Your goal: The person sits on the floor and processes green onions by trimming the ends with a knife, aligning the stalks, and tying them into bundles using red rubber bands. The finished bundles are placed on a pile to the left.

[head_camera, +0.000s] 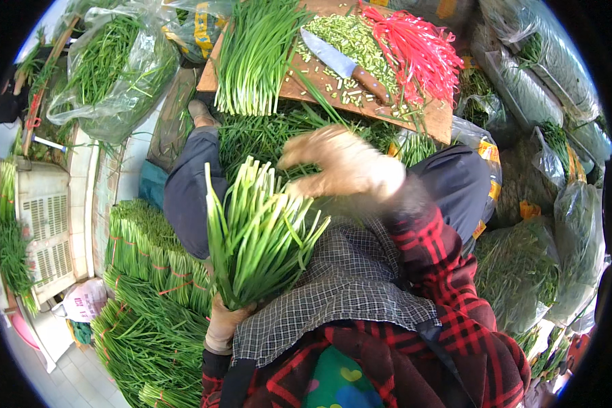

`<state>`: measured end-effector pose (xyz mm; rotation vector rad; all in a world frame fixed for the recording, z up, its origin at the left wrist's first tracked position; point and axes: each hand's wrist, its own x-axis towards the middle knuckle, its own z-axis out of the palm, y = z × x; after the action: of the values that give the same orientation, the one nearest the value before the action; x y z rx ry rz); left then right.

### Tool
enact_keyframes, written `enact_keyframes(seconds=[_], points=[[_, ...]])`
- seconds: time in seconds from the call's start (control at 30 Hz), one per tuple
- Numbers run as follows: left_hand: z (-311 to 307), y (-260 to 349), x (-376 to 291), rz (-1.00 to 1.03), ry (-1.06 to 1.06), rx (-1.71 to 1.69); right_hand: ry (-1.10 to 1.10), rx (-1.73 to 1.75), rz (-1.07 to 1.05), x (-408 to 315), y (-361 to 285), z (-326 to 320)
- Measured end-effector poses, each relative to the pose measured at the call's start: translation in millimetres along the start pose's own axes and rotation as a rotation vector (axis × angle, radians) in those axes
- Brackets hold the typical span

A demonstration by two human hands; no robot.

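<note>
My left hand (229,319), in a pale glove, grips a bunch of garlic chives (262,229) low down, with the pale cut stems fanned out at the top. Blurred by motion, my gloved right hand (344,163) is just right of the stem ends, fingers spread, and holds nothing that I can see. On the wooden board (306,92) beyond lie a pile of loose chives (257,56), chopped stem pieces (357,46), a knife with a wooden handle (344,66) and a heap of red plastic ties (418,51).
Tied chive bundles (153,326) are stacked at my left. A clear plastic bag of greens (112,76) stands at upper left, near a white plastic crate (46,229). More filled bags (520,270) line the right side. Loose green leaves (255,137) lie between my legs, below the board.
</note>
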<state>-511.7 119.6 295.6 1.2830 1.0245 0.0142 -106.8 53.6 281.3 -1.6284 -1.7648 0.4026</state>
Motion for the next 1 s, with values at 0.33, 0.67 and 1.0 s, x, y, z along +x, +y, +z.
enact_keyframes(seconds=[0.33, 0.67, 1.0], points=[[-6.3, -38.6, 15.2, 0.013, 0.326, -0.117, 0.014, 1.112, 0.326, -5.6, -15.4, 88.2], [7.8, -15.5, 15.5, -0.028, 0.145, -0.085, 0.138, -0.035, 0.166, -11.9, -14.3, 69.7], [-13.9, -25.5, 3.7, -0.114, 0.077, -0.155, 0.426, -0.539, 0.479, -18.2, 20.0, -4.3]])
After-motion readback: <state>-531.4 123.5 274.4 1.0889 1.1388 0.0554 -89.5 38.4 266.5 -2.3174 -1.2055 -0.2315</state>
